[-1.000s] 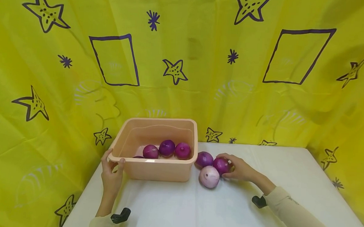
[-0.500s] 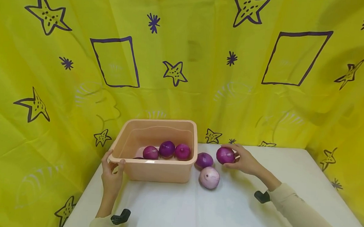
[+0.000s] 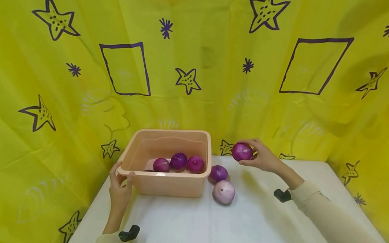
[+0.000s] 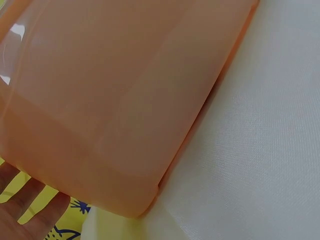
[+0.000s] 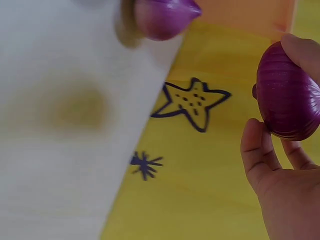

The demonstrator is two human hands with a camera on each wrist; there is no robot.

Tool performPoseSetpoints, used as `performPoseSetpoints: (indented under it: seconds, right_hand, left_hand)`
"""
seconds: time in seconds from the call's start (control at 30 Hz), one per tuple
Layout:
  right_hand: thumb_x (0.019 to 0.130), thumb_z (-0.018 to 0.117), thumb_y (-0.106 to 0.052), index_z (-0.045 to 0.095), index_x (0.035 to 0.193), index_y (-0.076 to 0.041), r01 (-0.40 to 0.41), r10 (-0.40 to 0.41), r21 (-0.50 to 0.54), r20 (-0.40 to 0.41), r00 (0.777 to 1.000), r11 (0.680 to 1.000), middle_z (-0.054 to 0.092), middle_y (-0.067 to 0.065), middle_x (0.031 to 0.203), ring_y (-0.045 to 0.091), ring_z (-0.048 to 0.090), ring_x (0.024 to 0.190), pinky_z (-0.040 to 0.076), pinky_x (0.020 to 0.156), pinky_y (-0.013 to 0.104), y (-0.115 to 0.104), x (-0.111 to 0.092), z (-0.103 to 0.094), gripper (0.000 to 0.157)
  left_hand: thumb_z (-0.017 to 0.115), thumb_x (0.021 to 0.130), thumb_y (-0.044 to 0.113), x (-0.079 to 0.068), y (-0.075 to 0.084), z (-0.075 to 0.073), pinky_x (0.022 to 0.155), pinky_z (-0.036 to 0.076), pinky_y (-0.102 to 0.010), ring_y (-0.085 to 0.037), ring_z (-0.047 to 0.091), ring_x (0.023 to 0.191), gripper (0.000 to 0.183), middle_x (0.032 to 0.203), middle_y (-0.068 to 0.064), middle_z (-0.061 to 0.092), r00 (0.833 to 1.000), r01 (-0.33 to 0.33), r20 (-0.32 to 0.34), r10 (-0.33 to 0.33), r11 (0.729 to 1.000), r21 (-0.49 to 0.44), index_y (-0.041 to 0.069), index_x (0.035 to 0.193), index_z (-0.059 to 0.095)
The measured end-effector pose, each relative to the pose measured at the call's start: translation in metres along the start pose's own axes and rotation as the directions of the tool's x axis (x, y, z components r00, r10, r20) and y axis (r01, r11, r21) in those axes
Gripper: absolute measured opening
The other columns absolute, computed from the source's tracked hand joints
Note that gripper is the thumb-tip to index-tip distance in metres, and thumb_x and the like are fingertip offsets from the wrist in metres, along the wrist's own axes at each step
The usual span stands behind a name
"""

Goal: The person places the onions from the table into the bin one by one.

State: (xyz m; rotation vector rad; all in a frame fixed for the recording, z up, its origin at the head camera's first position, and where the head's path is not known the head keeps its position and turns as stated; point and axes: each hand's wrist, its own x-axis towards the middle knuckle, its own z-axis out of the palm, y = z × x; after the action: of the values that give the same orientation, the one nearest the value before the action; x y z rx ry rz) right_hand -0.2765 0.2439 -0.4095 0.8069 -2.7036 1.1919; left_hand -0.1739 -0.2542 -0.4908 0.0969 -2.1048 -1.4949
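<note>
My right hand [image 3: 264, 158] pinches a purple-red onion [image 3: 242, 152] between thumb and fingers, raised above the far part of the table. In the right wrist view this onion [image 5: 287, 95] shows its ribbed skin, with the thumb on one side and fingers on the other. My left hand [image 3: 119, 194] grips the near-left corner of a peach plastic bin [image 3: 168, 186], thumb on the front and fingers round the left side. Several onions [image 3: 178, 161] lie inside, one mostly hidden behind the front wall. Right of the bin, a purple onion [image 3: 219, 173] and a paler one [image 3: 224, 192] sit close together.
A white cloth covers the table [image 3: 182, 223]. Behind it and at both sides hangs a yellow curtain [image 3: 215, 111] with drawn stars and frames. The bin stands near the table's back edge. A dark wrist mount [image 3: 129, 233] projects from the left sleeve, another [image 3: 282, 195] from the right.
My right hand has lifted the purple-red onion up and away from the two others beside the bin. My left hand has stayed at the bin's corner.
</note>
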Motion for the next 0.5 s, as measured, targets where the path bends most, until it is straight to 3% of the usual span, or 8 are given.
performPoseSetpoints:
  seconds: [0.23, 0.5]
  right_hand:
    - [0.081, 0.089, -0.017, 0.058, 0.142, -0.012, 0.077, -0.078, -0.052, -0.003, 0.997, 0.996, 0.049, 0.019, 0.123, 0.035, 0.060, 0.100, 0.060, 0.076, 0.029, -0.026, 0.032, -0.022, 0.069]
    - [0.080, 0.090, -0.020, 0.058, 0.142, -0.014, 0.118, -0.120, -0.094, -0.019, 0.993, 0.989, 0.050, 0.018, 0.126, 0.036, 0.057, 0.105, 0.061, 0.081, 0.047, -0.055, 0.065, -0.033, 0.070]
  left_hand:
    - [0.062, 0.103, 0.023, -0.001, -0.001, 0.000, 0.082, 0.047, -0.005, -0.039, 0.055, 0.125, 0.065, 0.160, -0.016, 0.040, 1.000, 0.011, -0.001, -0.011, 1.000, 0.000, 0.022, 0.158, 0.027]
    - [0.063, 0.103, 0.024, -0.001, 0.000, 0.001, 0.082, 0.047, -0.006, -0.035, 0.055, 0.125, 0.066, 0.161, -0.014, 0.039, 1.000, 0.028, 0.005, -0.028, 1.000, -0.013, 0.023, 0.158, 0.026]
